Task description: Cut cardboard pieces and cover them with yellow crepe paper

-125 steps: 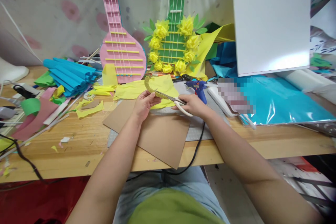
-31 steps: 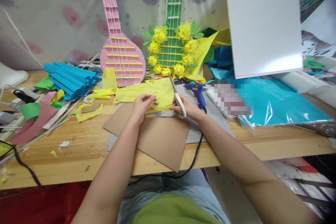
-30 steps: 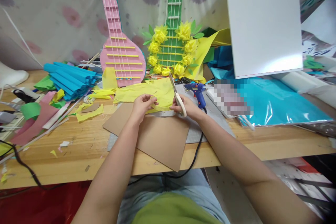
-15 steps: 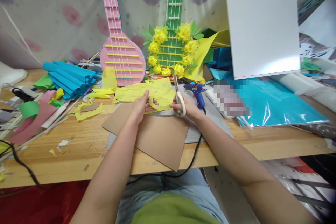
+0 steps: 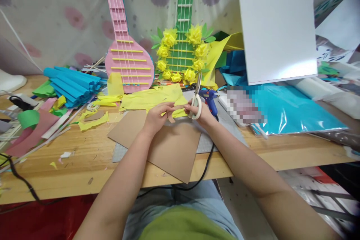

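Head view: nearest on the wooden tabletop, a brown cardboard sheet lies askew over a grey mat, perhaps serving as a work surface. Above it, the left hand pinches a thin strip between thumb and fingers, seemingly to steady it. The right hand is closed around the scissors, blades pointing up and away, likely to leave its fingertips free; these seem to meet the strip's other end. So the strip hangs between the 2 hands. It looks narrow and bent, tan at the left end and apparently yellowish towards the right, though fingers hide some of it. Just beyond lies crumpled yellow paper, with a blue glue gun to the right; farther back stand a pink guitar and a green guitar with yellow flowers, probably propped out of the way.
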The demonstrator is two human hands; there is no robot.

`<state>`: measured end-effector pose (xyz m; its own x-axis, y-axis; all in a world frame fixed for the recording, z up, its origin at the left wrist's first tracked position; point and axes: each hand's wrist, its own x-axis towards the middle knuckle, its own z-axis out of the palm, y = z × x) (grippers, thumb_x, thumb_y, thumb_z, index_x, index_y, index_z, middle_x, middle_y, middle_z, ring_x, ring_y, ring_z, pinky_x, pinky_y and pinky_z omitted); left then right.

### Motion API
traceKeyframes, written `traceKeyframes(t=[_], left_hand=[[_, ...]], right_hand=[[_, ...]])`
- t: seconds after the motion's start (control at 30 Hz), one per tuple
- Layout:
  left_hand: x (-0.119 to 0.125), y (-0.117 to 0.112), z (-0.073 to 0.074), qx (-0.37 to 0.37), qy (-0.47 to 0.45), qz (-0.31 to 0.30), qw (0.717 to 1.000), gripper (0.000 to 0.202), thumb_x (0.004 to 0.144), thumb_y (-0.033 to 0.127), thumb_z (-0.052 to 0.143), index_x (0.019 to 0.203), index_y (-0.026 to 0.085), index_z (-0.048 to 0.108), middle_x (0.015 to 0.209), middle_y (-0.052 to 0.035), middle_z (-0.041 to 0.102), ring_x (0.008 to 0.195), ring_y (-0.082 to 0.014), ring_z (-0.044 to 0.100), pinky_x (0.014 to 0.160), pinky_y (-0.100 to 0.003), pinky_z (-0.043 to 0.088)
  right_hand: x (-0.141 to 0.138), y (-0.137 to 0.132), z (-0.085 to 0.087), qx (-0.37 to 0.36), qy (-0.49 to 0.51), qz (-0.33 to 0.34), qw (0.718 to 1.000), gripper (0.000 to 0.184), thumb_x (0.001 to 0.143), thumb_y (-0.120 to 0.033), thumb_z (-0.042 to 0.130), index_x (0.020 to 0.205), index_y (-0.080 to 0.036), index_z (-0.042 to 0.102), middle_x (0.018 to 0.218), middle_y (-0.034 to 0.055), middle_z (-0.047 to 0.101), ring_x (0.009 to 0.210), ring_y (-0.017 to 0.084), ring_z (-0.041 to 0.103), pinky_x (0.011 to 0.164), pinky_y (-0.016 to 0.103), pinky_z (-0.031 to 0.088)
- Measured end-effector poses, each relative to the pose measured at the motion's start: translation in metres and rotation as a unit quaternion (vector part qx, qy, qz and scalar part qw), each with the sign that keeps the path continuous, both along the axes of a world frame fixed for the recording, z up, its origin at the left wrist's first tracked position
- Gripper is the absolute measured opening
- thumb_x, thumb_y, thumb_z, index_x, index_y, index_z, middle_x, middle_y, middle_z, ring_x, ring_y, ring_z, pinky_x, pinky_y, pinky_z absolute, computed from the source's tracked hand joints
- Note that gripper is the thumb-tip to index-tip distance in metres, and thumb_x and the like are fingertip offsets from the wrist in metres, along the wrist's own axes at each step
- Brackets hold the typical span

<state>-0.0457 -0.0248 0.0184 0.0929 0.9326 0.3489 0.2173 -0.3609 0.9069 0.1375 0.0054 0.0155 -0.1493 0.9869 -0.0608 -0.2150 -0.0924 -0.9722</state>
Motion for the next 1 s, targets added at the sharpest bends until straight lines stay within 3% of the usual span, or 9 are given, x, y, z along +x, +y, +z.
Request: traceKeyframes(t=[0.07,0.13,0.23,0.37,0.53,0.73,0.87,1.0], left_hand=[[-0.0005,0.0023,-0.0029,-0.015,-0.013,0.003,1.000,0.025,0.072,0.019,0.057,0.095,0.026,0.066,0.111,-0.0048,0.063,0.098,-0.0173,0.062,0.088,-0.032,0.046],[-0.0001,0.0051,-0.0051,-0.066,-0.055,0.022,0.996,0.030,0.074,0.024,0.057,0.103,0.024,0.062,0.101,-0.0061,0.067,0.084,-0.0166,0.065,0.078,-0.031,0.050],[0.0023,0.0061,-0.0048,-0.175,-0.097,0.005,0.980,0.024,0.073,0.038,0.059,0.085,0.018,0.064,0.074,-0.0049,0.068,0.067,-0.0166,0.065,0.065,-0.029,0.052],[0.0046,0.0007,0.0004,-0.258,-0.118,-0.067,0.956,0.029,0.067,0.045,0.065,0.074,0.017,0.062,0.067,-0.0040,0.067,0.061,-0.0167,0.065,0.058,-0.027,0.052],[0.0053,-0.0023,0.0018,-0.287,-0.132,-0.124,0.941,0.029,0.063,0.035,0.072,0.079,0.013,0.061,0.076,-0.0080,0.069,0.067,-0.0177,0.067,0.060,-0.027,0.053],[0.0056,0.0025,-0.0009,-0.260,-0.180,-0.034,0.948,0.029,0.059,0.026,0.073,0.077,0.014,0.053,0.072,-0.0046,0.068,0.067,-0.0149,0.065,0.057,-0.025,0.054],[0.0055,0.0035,-0.0010,-0.244,-0.203,-0.009,0.948,0.029,0.060,0.024,0.072,0.073,0.015,0.048,0.072,-0.0029,0.068,0.065,-0.0125,0.063,0.057,-0.026,0.054],[0.0046,0.0044,0.0008,-0.257,-0.215,-0.002,0.942,0.025,0.065,0.027,0.070,0.074,0.015,0.050,0.075,-0.0041,0.067,0.067,-0.0136,0.063,0.056,-0.027,0.055]], right_hand=[[0.0016,0.0008,0.0000,0.032,-0.012,-0.006,0.999,0.048,0.046,-0.038,0.078,0.075,-0.019,0.044,0.063,-0.0042,0.054,0.055,0.010,0.054,0.058,0.028,0.046],[0.0024,0.0009,0.0004,0.056,-0.022,-0.002,0.998,0.047,0.047,-0.038,0.077,0.076,-0.019,0.044,0.064,-0.0035,0.055,0.056,0.010,0.054,0.057,0.028,0.045],[0.0022,0.0003,0.0010,0.068,-0.042,0.010,0.997,0.046,0.050,-0.040,0.074,0.078,-0.019,0.044,0.065,-0.0030,0.056,0.057,0.011,0.054,0.058,0.028,0.044],[0.0016,-0.0003,0.0016,0.070,-0.065,0.017,0.995,0.046,0.051,-0.043,0.074,0.077,-0.020,0.044,0.062,-0.0033,0.054,0.058,0.013,0.056,0.058,0.029,0.044],[0.0030,-0.0005,0.0043,0.095,-0.078,0.000,0.992,0.040,0.057,-0.045,0.071,0.076,-0.019,0.046,0.063,-0.0022,0.056,0.056,0.011,0.053,0.058,0.027,0.043],[0.0034,-0.0003,0.0044,0.090,-0.098,0.002,0.991,0.039,0.060,-0.047,0.069,0.075,-0.018,0.047,0.067,-0.0001,0.059,0.055,0.010,0.052,0.054,0.026,0.042],[-0.0017,-0.0028,0.0005,0.059,-0.137,0.061,0.987,0.043,0.049,-0.037,0.076,0.073,-0.020,0.046,0.064,-0.0033,0.055,0.052,0.010,0.050,0.051,0.026,0.040],[-0.0047,-0.0038,-0.0019,0.048,-0.133,0.071,0.987,0.041,0.050,-0.035,0.075,0.073,-0.020,0.044,0.060,-0.0046,0.053,0.051,0.011,0.050,0.051,0.026,0.038]])
